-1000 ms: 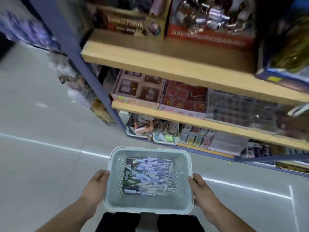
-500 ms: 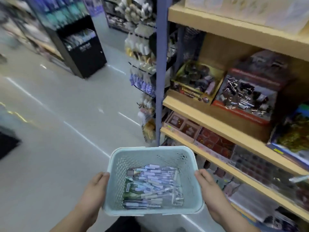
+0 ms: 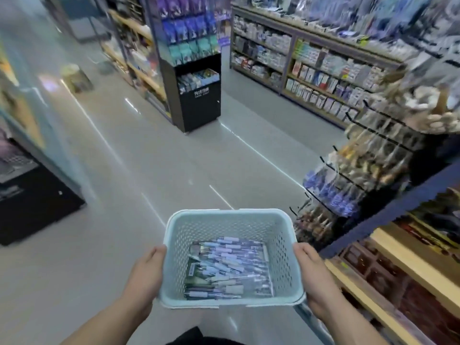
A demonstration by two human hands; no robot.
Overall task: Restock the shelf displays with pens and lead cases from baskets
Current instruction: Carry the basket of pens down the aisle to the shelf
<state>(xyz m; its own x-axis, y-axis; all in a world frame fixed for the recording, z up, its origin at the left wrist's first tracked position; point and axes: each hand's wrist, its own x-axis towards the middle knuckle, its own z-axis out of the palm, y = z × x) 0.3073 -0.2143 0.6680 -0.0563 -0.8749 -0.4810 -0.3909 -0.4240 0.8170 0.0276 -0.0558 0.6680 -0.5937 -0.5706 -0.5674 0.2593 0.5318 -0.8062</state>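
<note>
Basket (image 3: 224, 227) of pens (image 3: 227, 267): my left hand (image 3: 146, 272) and right hand (image 3: 315, 272) grip its sides; shelving, I judge, not begun.

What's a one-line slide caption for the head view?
Left hand and right hand grip a pale blue perforated basket of packaged pens in a shop aisle, wooden shelves to the right.

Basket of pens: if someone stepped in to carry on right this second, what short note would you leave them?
Left hand grips the basket by its left side; right hand grips its right side.
Packaged pens lie in the basket bottom, held over the aisle floor.
Done: nothing visibly shelved yet.
Left: carry it to a display and put the pens out.
</note>
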